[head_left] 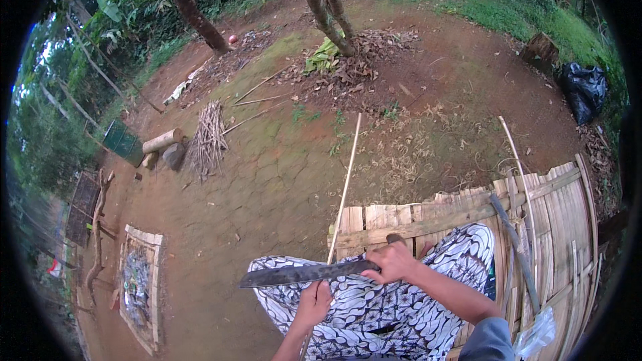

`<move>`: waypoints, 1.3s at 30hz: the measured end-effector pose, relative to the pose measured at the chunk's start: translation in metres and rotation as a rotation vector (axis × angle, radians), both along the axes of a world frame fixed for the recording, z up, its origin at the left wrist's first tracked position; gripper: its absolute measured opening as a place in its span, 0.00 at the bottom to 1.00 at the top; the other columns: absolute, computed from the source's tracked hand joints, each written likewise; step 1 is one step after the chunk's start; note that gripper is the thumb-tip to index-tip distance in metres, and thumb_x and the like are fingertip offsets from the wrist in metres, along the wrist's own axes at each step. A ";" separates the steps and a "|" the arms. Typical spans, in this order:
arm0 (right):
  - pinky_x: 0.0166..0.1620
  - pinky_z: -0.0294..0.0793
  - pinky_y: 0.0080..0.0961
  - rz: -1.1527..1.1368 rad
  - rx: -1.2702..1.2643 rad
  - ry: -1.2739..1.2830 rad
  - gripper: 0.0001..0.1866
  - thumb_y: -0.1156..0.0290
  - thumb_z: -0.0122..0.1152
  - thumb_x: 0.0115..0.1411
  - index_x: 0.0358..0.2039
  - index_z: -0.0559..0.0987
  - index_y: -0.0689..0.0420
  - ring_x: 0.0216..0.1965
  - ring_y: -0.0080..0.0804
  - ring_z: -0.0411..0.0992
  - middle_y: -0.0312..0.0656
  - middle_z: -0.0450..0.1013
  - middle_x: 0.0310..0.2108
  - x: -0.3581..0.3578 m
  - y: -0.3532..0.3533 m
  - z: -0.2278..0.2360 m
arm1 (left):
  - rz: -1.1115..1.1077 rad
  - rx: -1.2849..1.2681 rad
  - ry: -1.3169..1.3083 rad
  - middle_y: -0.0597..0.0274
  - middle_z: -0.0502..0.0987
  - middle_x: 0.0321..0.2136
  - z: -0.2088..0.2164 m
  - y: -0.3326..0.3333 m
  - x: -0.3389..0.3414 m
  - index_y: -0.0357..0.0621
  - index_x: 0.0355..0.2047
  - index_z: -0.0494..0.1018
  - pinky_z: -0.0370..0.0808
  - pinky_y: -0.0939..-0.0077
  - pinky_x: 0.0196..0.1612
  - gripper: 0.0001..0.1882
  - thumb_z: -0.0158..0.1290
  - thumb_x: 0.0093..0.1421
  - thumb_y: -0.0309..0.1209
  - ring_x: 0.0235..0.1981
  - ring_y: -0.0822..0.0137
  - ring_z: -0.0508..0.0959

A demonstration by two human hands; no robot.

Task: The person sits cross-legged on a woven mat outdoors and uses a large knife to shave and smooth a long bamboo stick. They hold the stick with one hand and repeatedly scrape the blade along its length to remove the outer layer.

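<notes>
My right hand (394,263) is wrapped round the handle of a machete (287,276), whose dark wide blade points left across my lap. Below the blade, my left hand (314,302) is closed on a long, thin bamboo strip (346,187). That strip runs away from me, passing beneath the blade and out over the ground. Whether the edge touches it I cannot tell. Black-and-white patterned cloth (381,307) covers my crossed legs, under both hands.
I sit on a split-bamboo platform (428,212). On its right lie another pale strip (519,167), a grey stick (515,247) and a clear plastic bag (537,333). Curly shavings (408,154) litter the ground ahead. A stick bundle (208,137) and framed pit (157,294) are left.
</notes>
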State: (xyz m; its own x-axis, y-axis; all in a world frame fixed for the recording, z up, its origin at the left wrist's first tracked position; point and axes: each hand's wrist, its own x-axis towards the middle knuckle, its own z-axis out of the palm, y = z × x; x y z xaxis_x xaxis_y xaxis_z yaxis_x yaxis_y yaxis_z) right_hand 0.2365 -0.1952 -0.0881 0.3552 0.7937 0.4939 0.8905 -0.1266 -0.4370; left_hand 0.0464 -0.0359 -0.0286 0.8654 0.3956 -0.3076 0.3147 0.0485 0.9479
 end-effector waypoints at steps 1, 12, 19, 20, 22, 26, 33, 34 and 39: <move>0.19 0.70 0.37 0.001 -0.120 0.030 0.26 0.40 0.50 0.55 0.28 0.79 0.53 0.13 0.44 0.71 0.46 0.70 0.11 0.010 -0.004 -0.001 | 0.032 -0.075 0.034 0.74 0.60 0.15 0.013 -0.002 -0.001 0.38 0.42 0.69 0.58 0.83 0.17 0.14 0.40 0.68 0.36 0.14 0.81 0.59; 0.19 0.71 0.35 0.069 0.079 -0.062 0.27 0.41 0.50 0.55 0.28 0.78 0.54 0.14 0.39 0.71 0.41 0.70 0.11 -0.002 0.012 0.014 | -0.010 -0.230 0.028 0.76 0.55 0.17 0.021 0.010 -0.008 0.39 0.55 0.61 0.55 0.86 0.16 0.19 0.38 0.69 0.36 0.15 0.83 0.56; 0.23 0.73 0.41 -0.548 -0.079 0.542 0.24 0.47 0.50 0.57 0.27 0.76 0.59 0.18 0.46 0.73 0.50 0.70 0.12 0.063 0.005 0.005 | -0.005 -0.099 0.124 0.76 0.58 0.14 0.040 0.002 -0.035 0.35 0.56 0.61 0.57 0.85 0.16 0.20 0.38 0.68 0.32 0.13 0.83 0.57; 0.24 0.73 0.41 -0.479 -0.078 0.555 0.24 0.47 0.50 0.57 0.28 0.76 0.59 0.18 0.46 0.73 0.50 0.70 0.13 0.061 0.008 0.011 | -0.058 -0.007 0.082 0.76 0.58 0.15 0.033 0.003 -0.039 0.35 0.56 0.61 0.57 0.86 0.16 0.20 0.38 0.68 0.33 0.14 0.84 0.58; 0.26 0.74 0.42 -0.345 -0.122 0.583 0.24 0.47 0.50 0.57 0.29 0.77 0.59 0.19 0.47 0.73 0.51 0.70 0.13 0.036 0.002 0.022 | -0.028 -0.272 0.026 0.77 0.57 0.15 0.029 0.000 -0.032 0.35 0.56 0.62 0.57 0.86 0.17 0.20 0.39 0.68 0.34 0.15 0.84 0.58; 0.25 0.74 0.38 0.048 -0.084 0.132 0.24 0.46 0.51 0.56 0.30 0.77 0.57 0.19 0.47 0.74 0.50 0.73 0.17 -0.002 0.001 0.019 | 0.001 -0.253 0.060 0.75 0.54 0.16 0.025 -0.001 -0.014 0.36 0.55 0.62 0.54 0.85 0.16 0.20 0.37 0.69 0.36 0.14 0.83 0.55; 0.26 0.74 0.39 -0.267 -0.276 0.261 0.27 0.44 0.49 0.57 0.30 0.78 0.59 0.19 0.48 0.73 0.51 0.72 0.15 0.030 0.007 0.010 | 0.033 -0.260 0.098 0.76 0.54 0.15 0.041 0.011 -0.030 0.44 0.59 0.58 0.54 0.85 0.14 0.20 0.38 0.68 0.34 0.13 0.82 0.54; 0.27 0.74 0.40 -0.359 -0.236 0.347 0.27 0.44 0.48 0.58 0.31 0.78 0.59 0.19 0.49 0.73 0.51 0.71 0.15 0.045 0.008 0.008 | 0.015 -0.182 0.112 0.76 0.55 0.15 0.039 0.013 -0.032 0.43 0.58 0.59 0.55 0.85 0.15 0.20 0.38 0.68 0.33 0.13 0.83 0.55; 0.25 0.74 0.41 -0.194 -0.237 0.370 0.28 0.42 0.47 0.57 0.32 0.79 0.58 0.18 0.50 0.73 0.51 0.72 0.15 0.023 0.009 0.004 | -0.061 0.248 0.108 0.73 0.62 0.14 0.032 0.023 -0.032 0.40 0.56 0.62 0.60 0.83 0.17 0.19 0.41 0.66 0.30 0.15 0.82 0.61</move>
State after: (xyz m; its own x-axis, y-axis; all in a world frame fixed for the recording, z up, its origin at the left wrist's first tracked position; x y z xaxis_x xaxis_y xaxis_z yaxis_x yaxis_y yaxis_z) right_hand 0.2596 -0.1865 -0.0843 0.6257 0.7707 0.1201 0.6308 -0.4094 -0.6592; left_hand 0.0145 -0.0126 0.0037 0.8576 0.4181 -0.2996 0.4097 -0.2031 0.8893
